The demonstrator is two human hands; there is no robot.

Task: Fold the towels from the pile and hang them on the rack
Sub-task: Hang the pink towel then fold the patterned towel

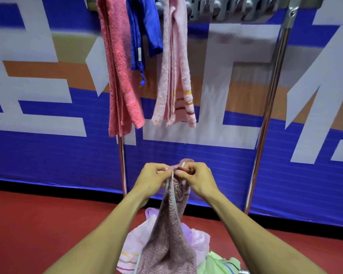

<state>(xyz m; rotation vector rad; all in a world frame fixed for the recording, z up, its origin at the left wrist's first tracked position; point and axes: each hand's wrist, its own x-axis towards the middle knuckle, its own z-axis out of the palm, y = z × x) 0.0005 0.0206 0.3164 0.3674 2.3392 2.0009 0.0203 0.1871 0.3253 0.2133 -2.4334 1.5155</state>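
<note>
A mauve towel (167,240) with a pale edge hangs down in front of me, held up by its top edge. My left hand (152,177) and my right hand (196,179) pinch that edge close together, fingers curled. Under the towel lies the pile (198,246) of pale pink, lilac and green towels on the floor. Above, the metal rack (265,119) carries three hung towels: a coral one (123,76), a blue one (141,30) and a light pink striped one (175,76).
A blue, white and orange banner (48,155) stands right behind the rack. The floor (38,224) is red. The right half of the rack's top bar (236,10) bears no towel.
</note>
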